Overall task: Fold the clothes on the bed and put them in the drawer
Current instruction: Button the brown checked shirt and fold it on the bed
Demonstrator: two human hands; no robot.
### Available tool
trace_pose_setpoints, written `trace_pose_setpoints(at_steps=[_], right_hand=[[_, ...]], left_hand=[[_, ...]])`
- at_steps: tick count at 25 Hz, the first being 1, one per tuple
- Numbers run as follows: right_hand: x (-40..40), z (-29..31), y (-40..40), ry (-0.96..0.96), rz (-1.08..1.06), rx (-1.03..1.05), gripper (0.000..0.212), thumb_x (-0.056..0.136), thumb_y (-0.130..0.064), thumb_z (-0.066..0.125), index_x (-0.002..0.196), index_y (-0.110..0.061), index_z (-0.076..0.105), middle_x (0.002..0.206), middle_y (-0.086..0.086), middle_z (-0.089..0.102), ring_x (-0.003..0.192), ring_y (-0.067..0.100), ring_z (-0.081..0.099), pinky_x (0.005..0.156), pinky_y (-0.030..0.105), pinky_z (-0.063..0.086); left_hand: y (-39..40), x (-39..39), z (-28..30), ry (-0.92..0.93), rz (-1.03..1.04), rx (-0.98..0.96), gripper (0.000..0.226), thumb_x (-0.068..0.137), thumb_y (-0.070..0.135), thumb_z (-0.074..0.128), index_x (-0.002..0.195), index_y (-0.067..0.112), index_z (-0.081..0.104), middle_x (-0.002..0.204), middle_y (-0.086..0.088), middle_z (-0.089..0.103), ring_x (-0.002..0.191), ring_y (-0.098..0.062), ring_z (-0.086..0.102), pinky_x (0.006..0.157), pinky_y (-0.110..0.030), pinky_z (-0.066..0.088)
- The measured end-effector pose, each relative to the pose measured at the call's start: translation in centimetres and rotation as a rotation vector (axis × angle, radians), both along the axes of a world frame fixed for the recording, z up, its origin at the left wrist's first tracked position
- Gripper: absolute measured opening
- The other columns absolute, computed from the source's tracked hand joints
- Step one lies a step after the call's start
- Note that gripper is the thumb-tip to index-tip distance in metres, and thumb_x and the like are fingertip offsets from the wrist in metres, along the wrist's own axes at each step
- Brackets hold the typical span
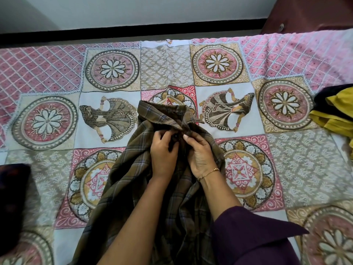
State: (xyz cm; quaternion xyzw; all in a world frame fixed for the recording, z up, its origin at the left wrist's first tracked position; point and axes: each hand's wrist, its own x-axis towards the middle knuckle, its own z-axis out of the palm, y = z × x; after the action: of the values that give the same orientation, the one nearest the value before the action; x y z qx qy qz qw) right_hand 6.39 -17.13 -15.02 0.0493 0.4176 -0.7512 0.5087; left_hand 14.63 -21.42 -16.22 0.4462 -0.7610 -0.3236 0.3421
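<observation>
A brown plaid shirt (133,180) lies on the patterned bedspread (238,96), collar toward the far side, its body running down to the near edge. My left hand (163,153) and my right hand (198,155) meet just below the collar, fingers pinching the shirt's front edges at what looks like a button. A thin gold bracelet circles my right wrist. The lower shirt is partly hidden by my forearms and a purple sleeve.
A heap of yellow and dark clothes (336,111) lies at the bed's right edge. A dark item (13,196) sits at the left edge. Beyond the bed are a black skirting strip and a maroon panel (309,12).
</observation>
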Motion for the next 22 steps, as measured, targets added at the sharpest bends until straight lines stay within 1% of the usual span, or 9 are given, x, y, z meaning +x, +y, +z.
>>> trace_pose_setpoints(at_steps=[3,5,6,7,9,11,15,20,22], right_hand=[[0.0,0.2,0.1,-0.035,-0.036,-0.02,0.028,0.087,0.011,0.048,0.076,-0.009,0.064,0.07,0.002,0.071,0.068,0.01,0.068,0.069,0.019,0.056],[-0.1,0.0,0.2,-0.062,-0.044,-0.027,0.032,0.088,0.011,0.046,0.076,-0.008,0.069,0.071,0.003,0.072,0.068,0.011,0.069,0.067,0.019,0.056],[-0.1,-0.1,0.2,-0.069,-0.044,-0.026,0.031,0.089,0.01,0.045,0.08,-0.007,0.069,0.073,0.003,0.072,0.07,0.011,0.069,0.068,0.019,0.056],[-0.2,-0.2,0.2,-0.071,-0.041,-0.025,0.028,0.089,0.009,0.044,0.085,-0.006,0.068,0.074,0.002,0.072,0.072,0.01,0.068,0.071,0.018,0.055],[-0.3,-0.4,0.3,-0.071,-0.035,-0.033,0.023,0.09,0.005,0.044,0.095,-0.007,0.064,0.079,0.001,0.072,0.077,0.01,0.068,0.077,0.02,0.053],[-0.3,-0.5,0.3,-0.073,-0.042,-0.044,0.021,0.092,0.001,0.046,0.098,-0.009,0.063,0.082,0.0,0.072,0.078,0.01,0.067,0.077,0.021,0.054],[0.1,-0.4,0.1,-0.022,-0.075,-0.023,0.017,0.092,0.001,0.048,0.089,-0.009,0.061,0.072,-0.004,0.071,0.069,0.005,0.066,0.067,0.016,0.054],[0.6,-0.8,-0.2,0.049,-0.11,0.054,0.015,0.09,0.0,0.053,0.083,-0.012,0.059,0.068,-0.006,0.069,0.066,0.004,0.064,0.066,0.015,0.053],[0.8,-1.0,-0.3,0.044,-0.141,0.062,0.017,0.089,0.001,0.054,0.08,-0.013,0.06,0.067,-0.006,0.068,0.066,0.004,0.063,0.067,0.015,0.052]], left_hand=[[0.9,-0.2,-0.4,-0.002,-0.024,-0.039,0.021,0.076,-0.002,0.064,0.094,0.004,0.056,0.084,-0.016,0.061,0.072,-0.025,0.057,0.064,-0.019,0.041],[1.2,-0.2,-0.7,-0.01,-0.014,-0.095,0.024,0.076,0.002,0.06,0.095,0.013,0.051,0.084,-0.017,0.059,0.071,-0.018,0.051,0.063,-0.017,0.036],[1.2,-0.2,-0.9,-0.013,-0.006,-0.114,0.021,0.078,0.004,0.057,0.096,0.014,0.051,0.083,-0.017,0.058,0.072,-0.016,0.048,0.064,-0.018,0.037],[1.3,-0.1,-1.0,-0.02,-0.004,-0.132,0.019,0.079,0.008,0.053,0.098,0.011,0.055,0.083,-0.017,0.058,0.073,-0.016,0.046,0.065,-0.019,0.038],[1.5,-0.2,-1.2,-0.025,-0.022,-0.149,0.027,0.078,0.013,0.049,0.1,0.004,0.061,0.084,-0.016,0.057,0.075,-0.015,0.047,0.065,-0.021,0.04],[1.6,-0.3,-1.0,0.002,-0.045,-0.117,0.034,0.077,0.018,0.049,0.103,0.0,0.062,0.087,-0.016,0.057,0.078,-0.014,0.049,0.066,-0.02,0.04],[1.4,-0.5,-0.7,0.036,-0.016,-0.087,0.031,0.087,0.022,0.05,0.099,-0.003,0.065,0.088,-0.017,0.058,0.081,-0.013,0.05,0.07,-0.017,0.039],[0.6,-2.3,0.5,0.047,-0.028,-0.083,0.024,0.088,0.013,0.052,0.1,-0.002,0.067,0.086,-0.017,0.055,0.079,-0.013,0.049,0.07,-0.014,0.036],[0.1,-2.7,0.3,0.016,-0.045,-0.053,0.024,0.087,0.009,0.053,0.102,-0.002,0.067,0.087,-0.018,0.056,0.081,-0.02,0.055,0.07,-0.016,0.038]])
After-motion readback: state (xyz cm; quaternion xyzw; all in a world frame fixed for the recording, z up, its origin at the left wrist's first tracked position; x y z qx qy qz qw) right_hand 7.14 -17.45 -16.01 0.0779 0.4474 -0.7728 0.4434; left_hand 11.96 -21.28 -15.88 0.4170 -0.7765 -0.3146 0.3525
